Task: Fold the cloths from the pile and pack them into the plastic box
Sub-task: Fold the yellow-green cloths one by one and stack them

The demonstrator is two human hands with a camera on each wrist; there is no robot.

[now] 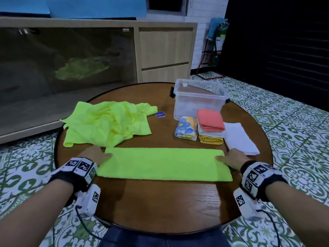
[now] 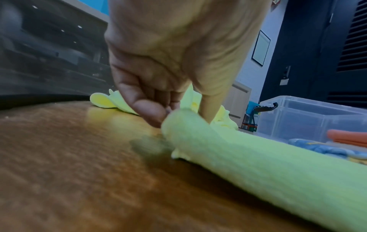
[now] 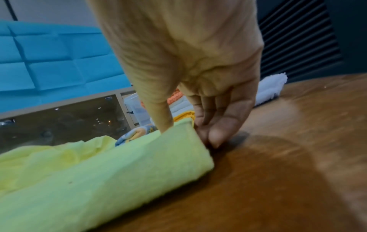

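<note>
Left hand (image 1: 97, 156) and right hand (image 1: 233, 157) each pinch an end of the green cloth (image 1: 163, 164) stretched flat between them, thumbs on top, so I judge lifting one end squarely onto the other best, plastic box (image 1: 200, 97) beyond the right hand

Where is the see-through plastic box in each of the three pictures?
Head view: the plastic box stands at the far right of the round table, behind the folded cloths.
Left wrist view: the box is at the right edge, behind the long green cloth.
Right wrist view: only a sliver shows mid-picture, behind the thumb of the right hand.
Shared landmark: the orange folded cloth next to the box.
</note>
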